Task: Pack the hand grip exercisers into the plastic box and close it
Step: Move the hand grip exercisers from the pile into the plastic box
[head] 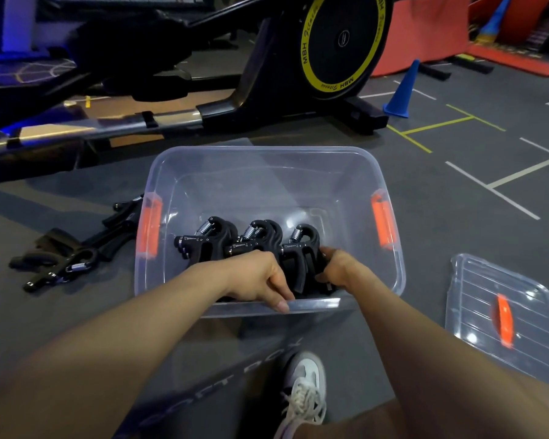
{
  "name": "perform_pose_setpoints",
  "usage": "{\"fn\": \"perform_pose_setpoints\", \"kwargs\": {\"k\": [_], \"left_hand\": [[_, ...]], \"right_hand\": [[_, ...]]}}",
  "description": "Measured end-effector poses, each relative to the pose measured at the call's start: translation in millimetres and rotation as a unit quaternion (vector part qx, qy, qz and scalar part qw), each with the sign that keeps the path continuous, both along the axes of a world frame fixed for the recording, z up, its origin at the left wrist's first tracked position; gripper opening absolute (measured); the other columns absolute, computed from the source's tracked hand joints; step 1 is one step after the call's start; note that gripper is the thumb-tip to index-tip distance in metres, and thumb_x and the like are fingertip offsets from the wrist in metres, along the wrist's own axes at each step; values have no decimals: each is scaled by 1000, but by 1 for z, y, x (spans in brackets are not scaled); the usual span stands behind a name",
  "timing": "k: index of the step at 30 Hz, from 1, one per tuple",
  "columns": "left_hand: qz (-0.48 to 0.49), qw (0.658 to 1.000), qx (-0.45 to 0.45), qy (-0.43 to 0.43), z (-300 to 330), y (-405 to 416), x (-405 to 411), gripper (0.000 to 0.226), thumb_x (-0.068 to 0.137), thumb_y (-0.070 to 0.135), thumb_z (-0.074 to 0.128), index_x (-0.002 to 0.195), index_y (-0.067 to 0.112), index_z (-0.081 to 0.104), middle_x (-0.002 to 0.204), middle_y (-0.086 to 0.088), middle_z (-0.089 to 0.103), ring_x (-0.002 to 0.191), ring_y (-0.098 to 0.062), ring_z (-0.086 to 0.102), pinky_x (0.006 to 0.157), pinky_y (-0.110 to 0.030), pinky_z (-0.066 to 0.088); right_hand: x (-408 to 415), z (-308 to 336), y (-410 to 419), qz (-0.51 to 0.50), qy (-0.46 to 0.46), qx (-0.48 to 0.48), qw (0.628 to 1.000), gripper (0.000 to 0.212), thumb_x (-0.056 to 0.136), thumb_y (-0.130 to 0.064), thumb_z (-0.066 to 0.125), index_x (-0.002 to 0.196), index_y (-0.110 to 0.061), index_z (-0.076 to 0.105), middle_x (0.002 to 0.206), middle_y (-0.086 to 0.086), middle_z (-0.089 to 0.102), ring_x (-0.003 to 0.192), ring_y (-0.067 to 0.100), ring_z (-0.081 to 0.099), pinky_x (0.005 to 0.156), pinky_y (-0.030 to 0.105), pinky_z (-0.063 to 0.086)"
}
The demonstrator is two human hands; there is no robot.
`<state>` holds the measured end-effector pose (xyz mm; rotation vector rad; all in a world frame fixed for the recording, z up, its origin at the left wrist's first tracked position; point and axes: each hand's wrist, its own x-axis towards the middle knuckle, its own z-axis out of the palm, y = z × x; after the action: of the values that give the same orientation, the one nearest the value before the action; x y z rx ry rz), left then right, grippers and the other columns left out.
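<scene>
Packing is under way: both hands reach into the clear plastic box (268,172) and settle a row of black hand grip exercisers along its near wall. Three spring heads show in that row, at left (208,236), middle (255,237) and right (301,245).

The left hand (257,275) lies over the handles of the middle exerciser, fingers curled down onto them and thumb resting along the box's near rim. The right hand (338,267) curls round the handles of the rightmost exerciser, holding it just beside its neighbour. Both exercisers sit directly under the palms, heads pointing away toward the far wall.

The row looks nearly set, so the next move probably calls for letting go and reaching out to the left, where a loose pile of exercisers (73,258) lies on the gym floor just outside the box's left wall, near its orange latch (149,229). The far half of the box has room for them.

The clear lid (501,315) with its orange handle lies flat on the floor to the near right, apart from the box, for the closing step.
</scene>
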<state>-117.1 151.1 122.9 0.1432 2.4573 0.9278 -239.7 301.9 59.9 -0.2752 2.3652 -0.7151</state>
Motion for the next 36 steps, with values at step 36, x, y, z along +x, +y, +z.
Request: {"fn": "perform_pose_setpoints", "kwargs": {"k": [36], "left_hand": [[460,864,-127,163,5,-240,128,22,85,21,62,107,18,62,106,-2,62,97,-21,61,91,-32,48]], "right_hand": [[120,82,-293,96,81,-251,960,30,84,-6,66,113,3,61,75,2,55,81,20,53,71,32,51]]}}
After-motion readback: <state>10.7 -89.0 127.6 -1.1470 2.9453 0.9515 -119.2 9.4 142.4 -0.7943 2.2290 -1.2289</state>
